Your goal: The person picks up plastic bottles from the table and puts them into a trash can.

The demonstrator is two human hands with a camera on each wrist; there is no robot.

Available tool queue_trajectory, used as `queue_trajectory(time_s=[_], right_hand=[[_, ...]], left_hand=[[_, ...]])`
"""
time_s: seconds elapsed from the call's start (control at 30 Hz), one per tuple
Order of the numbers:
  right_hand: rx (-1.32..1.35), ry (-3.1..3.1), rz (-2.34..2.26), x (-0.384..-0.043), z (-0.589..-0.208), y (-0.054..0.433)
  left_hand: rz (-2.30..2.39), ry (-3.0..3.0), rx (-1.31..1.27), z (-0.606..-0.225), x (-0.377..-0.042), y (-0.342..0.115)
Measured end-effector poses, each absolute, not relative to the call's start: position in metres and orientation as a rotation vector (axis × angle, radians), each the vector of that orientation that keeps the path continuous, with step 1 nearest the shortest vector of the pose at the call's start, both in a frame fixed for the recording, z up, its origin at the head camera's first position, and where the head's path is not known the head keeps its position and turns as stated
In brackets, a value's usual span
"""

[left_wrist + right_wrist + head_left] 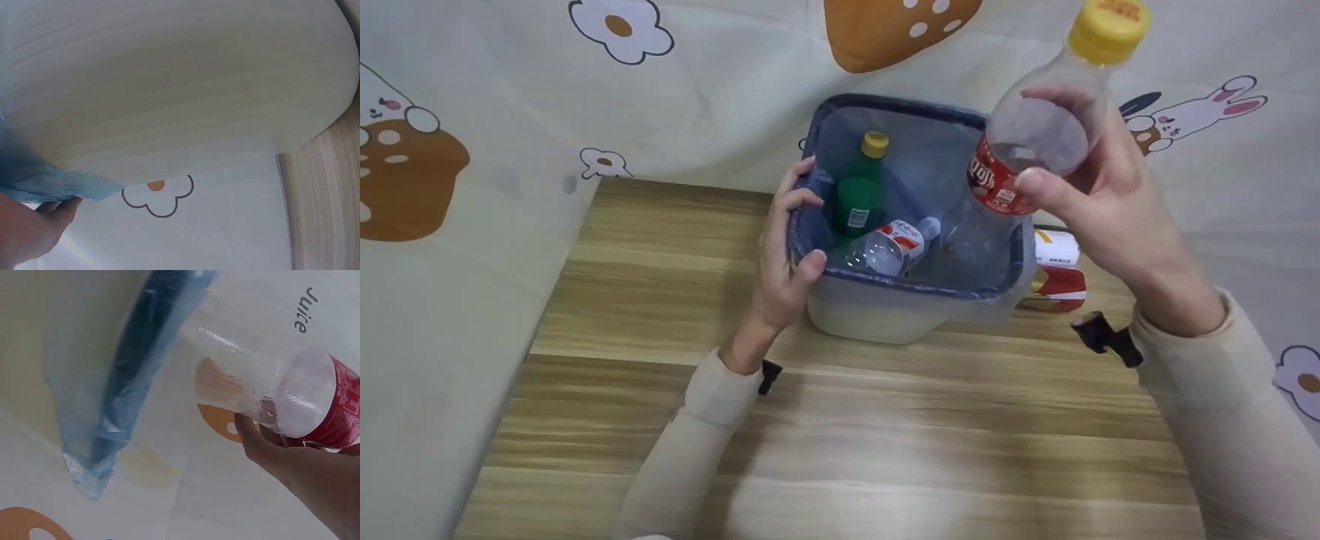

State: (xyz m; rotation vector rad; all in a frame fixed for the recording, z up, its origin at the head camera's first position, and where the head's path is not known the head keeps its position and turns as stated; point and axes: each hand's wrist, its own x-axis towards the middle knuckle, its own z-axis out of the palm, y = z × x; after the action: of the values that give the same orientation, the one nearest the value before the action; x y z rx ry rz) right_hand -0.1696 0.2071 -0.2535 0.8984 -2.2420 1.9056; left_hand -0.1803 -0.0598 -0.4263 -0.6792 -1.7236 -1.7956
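A pale trash bin [877, 307] with a blue liner bag [911, 106] over its rim stands on the wooden table. My left hand [780, 262] grips the bin's left rim, fingers over the edge and thumb at the near corner. Over the bin's right side, my right hand [1132, 210] holds a clear plastic bottle [1005, 180] with a red label and yellow cap. The bottle tilts, cap up and away, base down toward the opening. Inside the bin are a green bottle [859, 199] with a yellow cap and a small clear bottle [896, 244] with a red-and-white label.
Right of the bin, partly hidden by it, lie a white cylindrical container [1056, 247] and a red-and-gold container [1057, 289]. Cartoon-printed cloth [720, 97] hangs behind and beside the table [660, 315].
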Motion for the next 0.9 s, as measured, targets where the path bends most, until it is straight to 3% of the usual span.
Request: queue_trajectory(time_s=[0.47, 0.9], right_hand=[[0.668, -2.523, 1.622, -0.158, -0.272, 0.223], [0.839, -2.604, 1.246, -0.159, -0.282, 0.235]], left_hand=[[-1.819, -1.736, -0.687, -0.427, -0.180, -0.061], [-1.830, -1.734, -0.682, -0.427, -0.180, -0.060]])
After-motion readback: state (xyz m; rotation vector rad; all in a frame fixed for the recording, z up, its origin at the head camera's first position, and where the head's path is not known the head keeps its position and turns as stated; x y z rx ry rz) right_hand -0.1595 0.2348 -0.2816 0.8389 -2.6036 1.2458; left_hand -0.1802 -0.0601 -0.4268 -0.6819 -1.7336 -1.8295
